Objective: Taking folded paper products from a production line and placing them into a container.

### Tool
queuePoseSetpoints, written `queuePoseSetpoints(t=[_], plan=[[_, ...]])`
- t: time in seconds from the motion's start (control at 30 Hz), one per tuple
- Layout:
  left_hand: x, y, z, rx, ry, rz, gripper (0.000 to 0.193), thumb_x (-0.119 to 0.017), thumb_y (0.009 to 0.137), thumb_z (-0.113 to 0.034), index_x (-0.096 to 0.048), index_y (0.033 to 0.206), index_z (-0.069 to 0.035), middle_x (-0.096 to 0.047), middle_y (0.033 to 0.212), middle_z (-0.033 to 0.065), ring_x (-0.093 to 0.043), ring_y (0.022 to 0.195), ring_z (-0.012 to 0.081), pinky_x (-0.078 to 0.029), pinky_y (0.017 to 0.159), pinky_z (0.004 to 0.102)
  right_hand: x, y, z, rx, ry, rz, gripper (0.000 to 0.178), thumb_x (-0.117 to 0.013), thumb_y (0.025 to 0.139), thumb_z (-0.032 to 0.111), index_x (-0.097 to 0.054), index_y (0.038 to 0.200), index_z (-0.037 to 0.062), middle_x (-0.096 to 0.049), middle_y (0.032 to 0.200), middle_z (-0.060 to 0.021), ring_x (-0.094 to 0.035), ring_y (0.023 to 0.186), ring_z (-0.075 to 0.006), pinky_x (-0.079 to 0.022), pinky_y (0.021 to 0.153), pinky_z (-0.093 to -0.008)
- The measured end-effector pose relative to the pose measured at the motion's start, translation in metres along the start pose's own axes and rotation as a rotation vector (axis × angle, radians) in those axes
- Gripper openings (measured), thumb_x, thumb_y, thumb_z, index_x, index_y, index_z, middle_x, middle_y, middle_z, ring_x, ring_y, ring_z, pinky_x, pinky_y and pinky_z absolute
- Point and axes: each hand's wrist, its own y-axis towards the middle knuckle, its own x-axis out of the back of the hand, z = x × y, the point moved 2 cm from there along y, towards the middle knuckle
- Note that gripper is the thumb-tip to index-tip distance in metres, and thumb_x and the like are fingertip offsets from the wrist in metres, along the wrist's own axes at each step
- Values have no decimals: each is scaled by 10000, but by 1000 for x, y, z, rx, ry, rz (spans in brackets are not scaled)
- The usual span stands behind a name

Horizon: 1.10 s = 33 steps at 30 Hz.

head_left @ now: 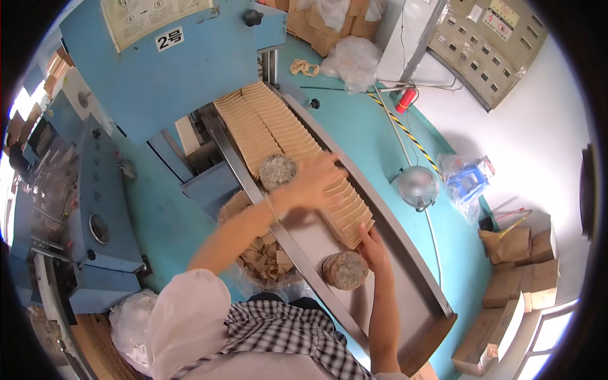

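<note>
Brown folded paper pieces, which look like paper bags [256,126], stand overlapping in two long rows on a metal trough. My left hand [315,182] is spread over the nearer part of the right row, slightly blurred. My right hand [373,248] is at the near end of that row, thumb and fingers against the last paper bags; its other fingers are partly hidden. One round, mottled grey block [278,171] rests at the near end of the left row, beside my left wrist. Another mottled brownish block [345,270] sits on the bare trough, just left of my right hand.
The trough's metal rim [380,209] runs from a blue machine [183,69] toward me. Below it stands a bin of paper scraps [269,263]. On the floor to the right are a round metal lamp or fan [417,187] and cardboard boxes [522,285]. A fire extinguisher [406,100] is by the wall.
</note>
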Motion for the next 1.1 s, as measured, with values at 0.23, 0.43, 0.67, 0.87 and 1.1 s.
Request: queuePoseSetpoints(t=[0.23,0.43,0.67,0.87,1.1], plan=[[33,25,215,793,421,-230,436,-612,911,-374,-622,1235,-82,-580,1270,181,-543,1194,369,-344,1017,607,-23,-8,-1,140,-139,22,660,-663,969,377,-419,1437,-20,-567,1335,-105,-548,1185,-180,-458,995,-320],[22,45,223,804,488,-81,414,-554,976,-436,-641,1225,-117,-535,1271,150,-561,1137,359,-337,1011,578,-15,-10,6,163,-129,-46,648,-675,964,362,-423,1435,-5,-572,1322,-95,-552,1177,-169,-460,993,-319],[27,39,220,645,555,-165,382,-562,969,-424,-664,1189,-129,-553,1197,145,-566,1079,355,-300,998,587,-12,-2,2,170,-174,-31,635,-680,962,342,-430,1425,-14,-590,1303,-98,-565,1161,-162,-465,985,-318],[24,45,183,590,697,-98,671,-534,922,-605,-619,1188,5,-575,1242,217,-559,1163,387,-259,1055,585,1,-20,8,75,-224,-129,612,-701,949,329,-457,1391,-17,-618,1249,-95,-579,1130,-158,-475,965,-315],[-9,68,65,637,112,421,1012,-627,733,-771,-447,1352,9,-547,1334,299,-535,1256,398,-326,1022,622,64,-97,4,181,-459,-534,715,-766,880,324,-404,1377,-41,-630,1148,-161,-626,1030,-196,-525,876,-328]])
